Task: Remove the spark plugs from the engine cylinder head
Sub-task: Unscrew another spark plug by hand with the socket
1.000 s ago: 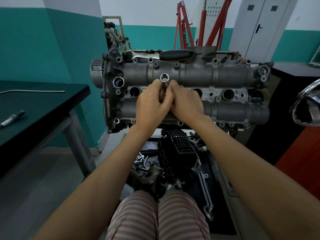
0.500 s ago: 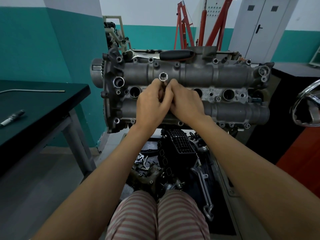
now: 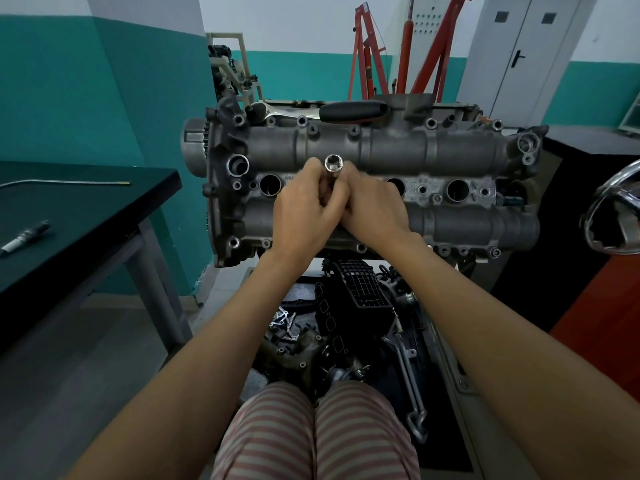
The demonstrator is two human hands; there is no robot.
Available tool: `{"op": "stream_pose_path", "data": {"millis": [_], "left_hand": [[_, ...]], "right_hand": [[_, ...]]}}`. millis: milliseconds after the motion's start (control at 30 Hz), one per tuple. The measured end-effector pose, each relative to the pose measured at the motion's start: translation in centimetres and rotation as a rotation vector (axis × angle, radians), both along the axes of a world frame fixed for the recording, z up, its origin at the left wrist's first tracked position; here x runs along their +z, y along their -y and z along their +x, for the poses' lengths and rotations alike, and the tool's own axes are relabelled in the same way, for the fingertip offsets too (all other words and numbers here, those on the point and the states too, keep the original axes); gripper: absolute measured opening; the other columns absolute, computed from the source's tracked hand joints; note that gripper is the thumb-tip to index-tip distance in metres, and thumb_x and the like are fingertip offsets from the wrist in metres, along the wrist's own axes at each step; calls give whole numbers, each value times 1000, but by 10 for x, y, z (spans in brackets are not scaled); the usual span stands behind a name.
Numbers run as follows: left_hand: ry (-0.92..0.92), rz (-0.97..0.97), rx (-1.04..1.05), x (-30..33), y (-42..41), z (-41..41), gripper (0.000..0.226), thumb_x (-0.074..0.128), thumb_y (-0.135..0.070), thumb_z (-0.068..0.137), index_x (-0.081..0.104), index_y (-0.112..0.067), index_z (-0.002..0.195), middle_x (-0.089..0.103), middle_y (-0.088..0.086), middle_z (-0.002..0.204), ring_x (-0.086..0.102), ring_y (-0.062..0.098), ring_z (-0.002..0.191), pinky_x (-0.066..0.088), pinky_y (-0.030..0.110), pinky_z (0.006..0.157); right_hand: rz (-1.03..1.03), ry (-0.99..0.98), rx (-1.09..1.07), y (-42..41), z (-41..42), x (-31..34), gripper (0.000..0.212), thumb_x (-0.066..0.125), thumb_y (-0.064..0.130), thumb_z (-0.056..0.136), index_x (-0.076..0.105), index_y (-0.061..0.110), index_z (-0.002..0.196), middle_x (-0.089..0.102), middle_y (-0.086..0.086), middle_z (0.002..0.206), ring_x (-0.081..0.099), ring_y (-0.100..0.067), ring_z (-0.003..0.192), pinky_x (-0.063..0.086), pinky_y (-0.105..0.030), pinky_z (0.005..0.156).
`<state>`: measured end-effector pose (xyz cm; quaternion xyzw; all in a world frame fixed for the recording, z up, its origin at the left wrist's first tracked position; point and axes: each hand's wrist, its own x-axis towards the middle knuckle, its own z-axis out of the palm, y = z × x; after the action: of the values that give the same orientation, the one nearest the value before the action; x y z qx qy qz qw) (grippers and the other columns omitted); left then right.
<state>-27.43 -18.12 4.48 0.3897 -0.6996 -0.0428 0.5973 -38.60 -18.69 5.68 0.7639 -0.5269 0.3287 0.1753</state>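
At centre of the cylinder head (image 3: 381, 147), a socket tube (image 3: 333, 163) stands out of the second plug well, open end toward camera. Left hand (image 3: 304, 216) and right hand (image 3: 375, 209) both curl around its shaft, knuckles touching each other. Three other wells visible as open dark bores. Ratchet (image 3: 322, 110) lies along the head's top edge. One spark plug (image 3: 24, 235) lies on the counter (image 3: 86, 209) at left, well apart from the engine.
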Motion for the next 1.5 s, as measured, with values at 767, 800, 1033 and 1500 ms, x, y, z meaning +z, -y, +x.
{"op": "stream_pose_path", "data": {"millis": [767,800,1033,1500], "left_hand": [[-30,-20,5,8,0,-2,46,60,-31,90,52,3,59,42,6,44,37,22,45,35,35,50],[-18,-25,5,7,0,-2,46,60,-32,90,52,3,61,43,8,46,38,24,46,35,35,50],[20,-2,-4,4,-3,0,23,54,-21,90,50,-2,79,46,1,57,44,15,53,38,28,52],[-17,-8,-1,4,-3,-1,32,56,-27,90,48,-1,72,45,6,53,42,20,50,35,30,51]], "right_hand": [[41,6,-35,4,-1,1,32,45,39,89,56,10,96,66,-11,81,60,-32,76,27,-31,57],[52,5,-41,4,-2,1,29,44,36,89,57,10,90,65,-12,80,60,-32,75,26,-31,58],[69,16,6,2,0,1,20,41,28,93,41,9,98,61,-8,90,58,-31,76,29,-32,55],[38,-1,-8,1,0,1,23,42,30,92,46,9,98,64,-11,83,59,-35,73,29,-33,55]]}}
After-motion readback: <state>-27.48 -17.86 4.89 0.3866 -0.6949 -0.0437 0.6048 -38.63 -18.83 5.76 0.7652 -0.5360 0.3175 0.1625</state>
